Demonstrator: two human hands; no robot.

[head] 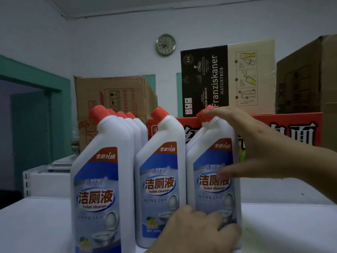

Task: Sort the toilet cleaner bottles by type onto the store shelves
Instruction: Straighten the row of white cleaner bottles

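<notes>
The white shelf (36, 225) carries cartons (228, 77) at the rear. In front stand the toilet cleaner bottles, labels facing you: left row (102, 179), middle bottle (160, 170), right bottle (209, 157). Your right hand (259, 143) spans the right bottle's side, fingers spread, one fingertip at its red cap (201, 116), thumb on the label. Your left hand (197, 230) rests at that bottle's base, fingers bent; whether they grip cannot be told. A clock (165, 44) hangs on the wall.

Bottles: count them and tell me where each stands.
7 bottles: four in the left row, a middle bottle, two right bottles, one behind the other. More may be hidden.
</notes>
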